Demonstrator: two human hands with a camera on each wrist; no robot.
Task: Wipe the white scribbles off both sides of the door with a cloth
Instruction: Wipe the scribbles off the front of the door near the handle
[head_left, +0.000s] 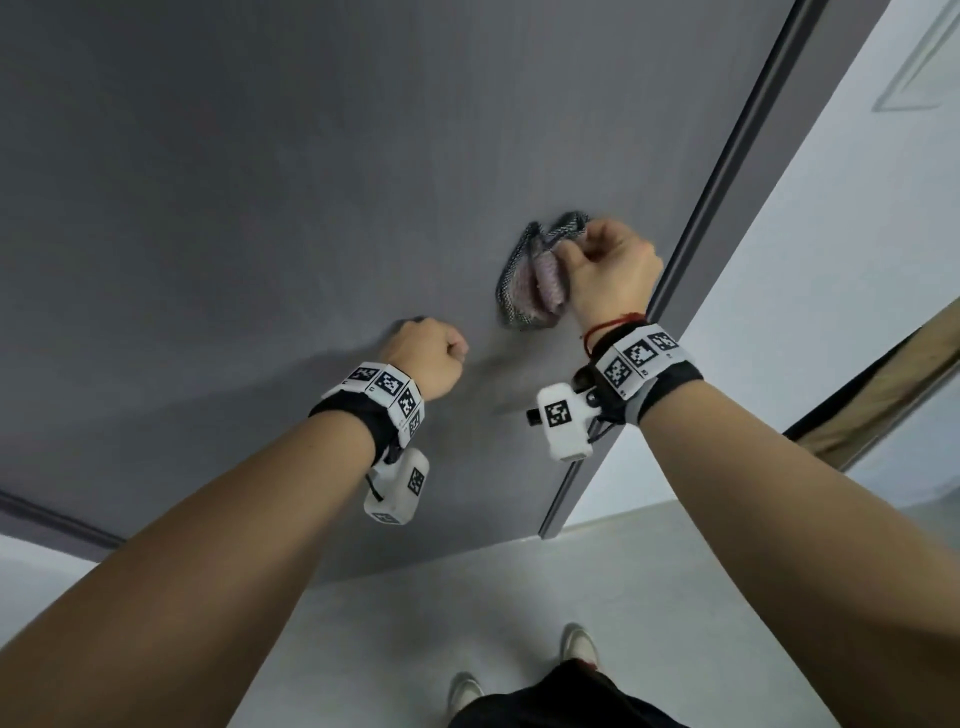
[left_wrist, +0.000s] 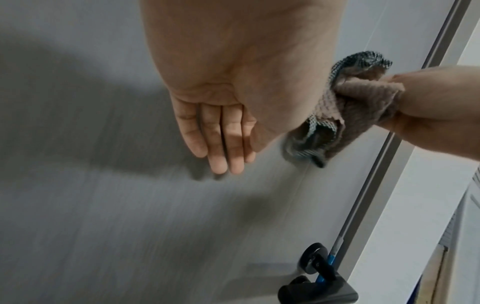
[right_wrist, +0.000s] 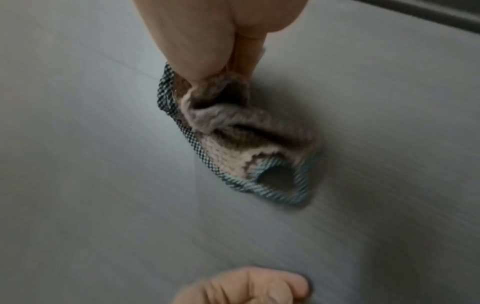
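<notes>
A grey door (head_left: 260, 208) fills the head view. My right hand (head_left: 608, 265) grips a bunched cloth (head_left: 524, 280), pinkish with a dark checked border, and holds it against the door near its right edge. The right wrist view has the cloth (right_wrist: 233, 133) crumpled flat on the panel below my fingers (right_wrist: 207, 41). To the left and lower, my left hand (head_left: 426, 353) rests on the door. Its fingers (left_wrist: 223, 148) are straight, with their tips on the panel, and hold nothing. No white scribbles stand out; the panel is blurred by motion.
A dark lever handle (left_wrist: 319, 275) sits low on the door by its dark edge strip (head_left: 727, 171). A white wall (head_left: 831, 234) lies past that edge. My shoes (head_left: 579, 644) stand on a pale floor below the door.
</notes>
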